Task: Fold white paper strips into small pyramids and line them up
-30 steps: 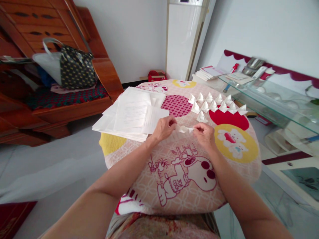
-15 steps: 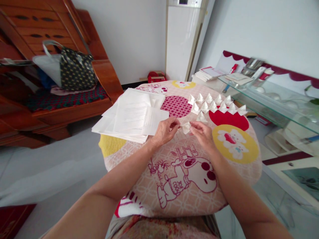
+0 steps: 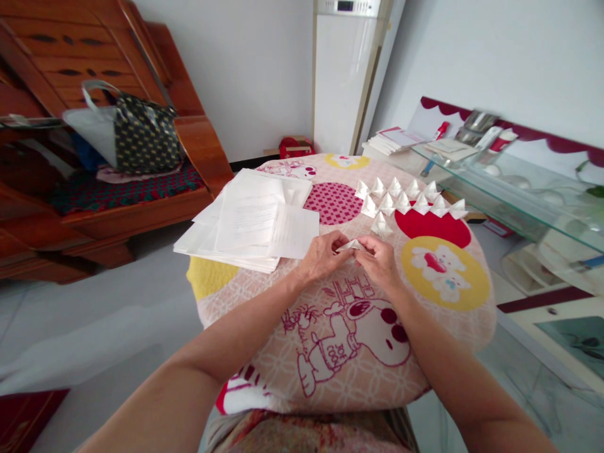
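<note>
Between my hands, over the middle of the cloth-covered table (image 3: 340, 384), is a small folded white paper piece (image 3: 350, 246). My left hand (image 3: 325, 255) grips its left side, fingers bent. My right hand (image 3: 379, 260) pinches the right side, and the fingers of both hands nearly meet below it. Just beyond stands one folded paper shape (image 3: 381, 224) with a pointed top. Behind that, two rows of similar paper shapes (image 3: 402, 202) stand on the right part of the cloth. A stack of white paper sheets (image 3: 248, 220), some printed, lies left of my hands.
Along the right side runs a glass shelf (image 3: 523, 189) with papers, a cup and metal containers. A wooden bench (image 3: 198, 148) at the left holds a dotted bag (image 3: 146, 132). A tall white cabinet-like unit (image 3: 344, 75) stands behind the table.
Both hands have come closer together and slightly nearer to me. The paper piece, earlier held at its two ends, is now more covered by the fingers.
</note>
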{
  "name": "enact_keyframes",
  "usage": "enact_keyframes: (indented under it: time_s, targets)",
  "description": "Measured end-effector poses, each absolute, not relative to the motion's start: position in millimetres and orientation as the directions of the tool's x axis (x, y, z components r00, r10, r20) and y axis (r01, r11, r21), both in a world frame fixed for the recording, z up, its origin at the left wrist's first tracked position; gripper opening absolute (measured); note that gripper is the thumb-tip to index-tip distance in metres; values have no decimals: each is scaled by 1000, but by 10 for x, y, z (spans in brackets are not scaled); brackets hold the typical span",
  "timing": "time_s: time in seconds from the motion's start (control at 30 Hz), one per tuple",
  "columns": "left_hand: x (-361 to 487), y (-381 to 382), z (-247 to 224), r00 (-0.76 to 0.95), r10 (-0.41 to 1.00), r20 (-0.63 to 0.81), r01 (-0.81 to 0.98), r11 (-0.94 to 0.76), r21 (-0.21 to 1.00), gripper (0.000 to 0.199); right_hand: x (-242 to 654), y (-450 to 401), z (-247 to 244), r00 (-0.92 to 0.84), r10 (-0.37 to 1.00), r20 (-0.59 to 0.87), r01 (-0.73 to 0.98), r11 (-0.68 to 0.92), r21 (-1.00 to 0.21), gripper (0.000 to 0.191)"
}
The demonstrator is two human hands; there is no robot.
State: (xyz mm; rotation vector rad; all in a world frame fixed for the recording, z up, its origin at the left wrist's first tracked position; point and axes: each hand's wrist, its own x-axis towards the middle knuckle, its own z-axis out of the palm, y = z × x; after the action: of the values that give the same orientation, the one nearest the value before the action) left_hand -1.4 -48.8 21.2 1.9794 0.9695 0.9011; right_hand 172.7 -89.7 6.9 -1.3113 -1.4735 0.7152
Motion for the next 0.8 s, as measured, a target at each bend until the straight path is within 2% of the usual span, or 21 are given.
enact_keyframes:
  time_s: [0.13,0.33,0.8]
  targets:
    - [0,-434,137,491,851,188,256,-347,902,20,1727,-889,47,111,950,291,389,228,-893,18]
    - [-9,-381,70,521,827,210,211,-363,908,33,1754,-877,30,174,949,261,441,162,-883,18]
    - [-41,-280,-91,555,797,236,108,-351,930,38,1720,-888,57,220,967,131,342,50,-938,20]
